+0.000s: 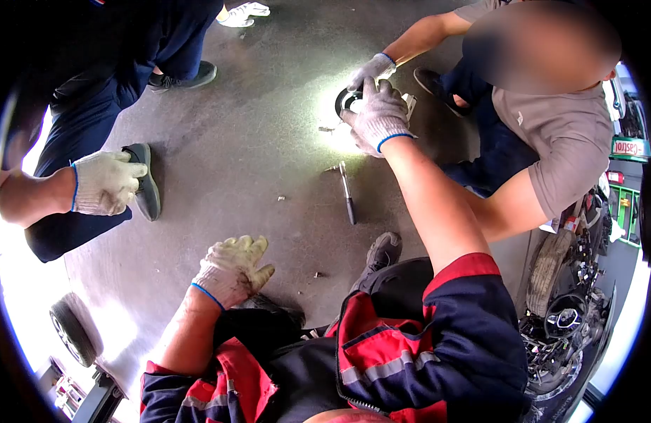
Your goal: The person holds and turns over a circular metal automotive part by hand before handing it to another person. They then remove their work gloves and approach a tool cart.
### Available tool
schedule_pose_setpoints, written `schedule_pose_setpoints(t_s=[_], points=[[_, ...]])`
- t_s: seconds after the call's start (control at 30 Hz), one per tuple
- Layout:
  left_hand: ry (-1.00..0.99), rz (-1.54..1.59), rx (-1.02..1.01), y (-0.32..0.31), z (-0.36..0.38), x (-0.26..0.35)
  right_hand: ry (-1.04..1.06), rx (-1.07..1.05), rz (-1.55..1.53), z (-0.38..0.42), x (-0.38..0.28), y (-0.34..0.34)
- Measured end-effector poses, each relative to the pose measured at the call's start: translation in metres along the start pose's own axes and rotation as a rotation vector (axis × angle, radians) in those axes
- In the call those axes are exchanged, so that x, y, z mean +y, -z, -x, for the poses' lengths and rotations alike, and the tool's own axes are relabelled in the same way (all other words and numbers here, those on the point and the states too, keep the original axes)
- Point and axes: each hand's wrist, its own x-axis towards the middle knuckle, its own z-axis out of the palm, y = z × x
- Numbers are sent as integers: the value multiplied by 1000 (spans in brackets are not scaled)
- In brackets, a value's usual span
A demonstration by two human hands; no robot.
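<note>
My left hand, in a soiled white knit glove, hovers at the lower left with its fingers apart and nothing in it. Stretched out toward the upper middle, my gloved right hand has its fingers curled over a round black part low over the floor. Most of that part is hidden under gloves, and bright light falls around it. A co-worker's gloved hand touches its far side. Below, a ratchet wrench with a dark handle lies on the floor.
Small metal pieces are scattered on the dark floor. One co-worker crouches at the right; another's gloved hand is at the left. A tyre and mechanical parts line the right, and a wheel stands lower left.
</note>
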Motion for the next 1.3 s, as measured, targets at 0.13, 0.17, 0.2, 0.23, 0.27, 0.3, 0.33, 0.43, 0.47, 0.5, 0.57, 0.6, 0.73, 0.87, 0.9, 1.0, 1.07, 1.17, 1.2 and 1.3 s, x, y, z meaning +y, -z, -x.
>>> schedule_pose_setpoints(t_s=[0.13, 0.17, 0.2, 0.23, 0.27, 0.3, 0.33, 0.43, 0.47, 0.5, 0.57, 0.6, 0.73, 0.87, 0.9, 1.0, 1.07, 1.17, 1.2, 1.3], points=[[4, -10, 12, 1, 0, 0, 5, 48, -127, 1, 1, 1], [16, -4, 3, 5, 0, 2, 33, 80, -125, -1, 2, -3], [26, 3, -9, 7, 1, 3, 70, 113, -86, -3, 2, -8], [24, -1, -4, 6, 0, 3, 59, 37, -50, -6, 3, -13], [21, -5, 0, 4, 0, 3, 27, -54, -12, -8, 3, -13], [17, -11, 1, 3, 0, 3, -7, -148, 23, -10, 3, -13], [23, -14, -25, 5, -1, 2, -57, -188, 10, -14, 3, -15], [27, -17, -63, 4, -3, 4, -123, -164, 12, -19, 4, -13], [19, -21, -48, 1, -3, 4, -94, -155, 6, -19, 5, -13], [15, -27, -30, 0, -3, 3, -76, -139, -11, -20, 6, -12], [24, -24, -51, 3, -4, 3, -34, -120, -47, -17, 7, -14], [30, -21, -60, 4, -4, 4, -12, -110, -63, -16, 8, -15], [-14, -17, 21, -3, 1, 0, -49, -142, -67, -18, 8, -11], [-14, -15, 14, 0, -1, 0, -55, -190, -43, -17, 10, -15], [-3, -10, -8, 4, -1, 2, -34, -147, -8, -14, 10, -23], [15, -13, -33, 5, -2, 2, 322, -53, 165, -9, 8, -30], [14, -13, -22, 5, -3, 2, 523, -217, 139, 4, -2, -32], [1, 4, -7, 0, -1, -2, 648, -479, 127, 22, -28, -37], [-10, 9, 1, -1, -2, -4, 635, -568, 90, 28, -34, -37], [10, 29, -31, 2, -2, -2, 643, -690, 136, 34, -40, -53]])
